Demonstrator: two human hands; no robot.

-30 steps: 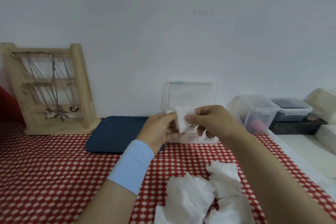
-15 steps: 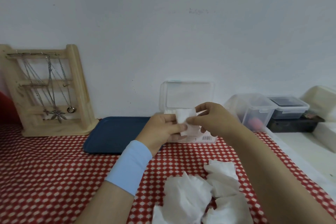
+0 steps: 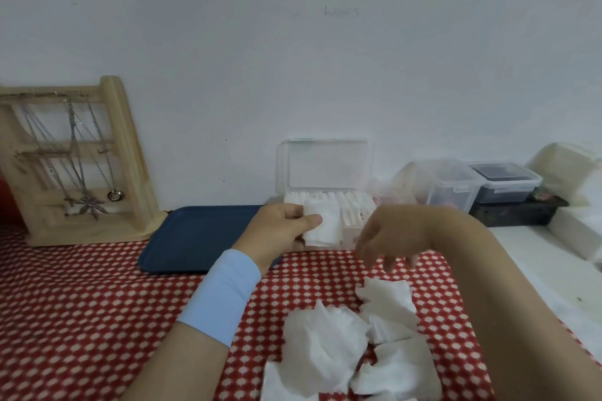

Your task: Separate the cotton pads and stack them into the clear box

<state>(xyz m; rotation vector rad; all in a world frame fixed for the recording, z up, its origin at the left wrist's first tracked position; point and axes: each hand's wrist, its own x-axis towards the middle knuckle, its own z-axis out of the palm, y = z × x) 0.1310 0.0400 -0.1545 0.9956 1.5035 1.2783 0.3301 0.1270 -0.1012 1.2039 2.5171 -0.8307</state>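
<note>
At the left edge of my feed a wooden jewellery stand (image 3: 81,159) leans against the white wall, with several necklaces (image 3: 88,202) hanging on it. Just right of it a dark blue tray (image 3: 202,238) lies on the red-and-white checked tablecloth (image 3: 81,319).

The left hand (image 3: 280,231), with a pale blue wristband (image 3: 221,296) on its forearm, reaches over the tray's right end. It pinches a single cotton pad (image 3: 322,225) between thumb and fingers. That pad hangs in front of the left half of the clear box (image 3: 325,166), whose lid stands open against the wall. I see upright rows of stacked pads (image 3: 355,208) inside it. There is a pale label (image 3: 350,236) on the box's front, but its print is too small for me to read.

The right hand (image 3: 391,238) is released. Its fingers hang down loosely and hold nothing, and it hovers near the box's right front corner. It sits above the pile of loose cotton pads (image 3: 358,345) without touching it. That pile lies crumpled on the cloth, nearer to me than both hands.

Further right are two lidded plastic containers (image 3: 456,185); I can make out no writing on them.
</note>
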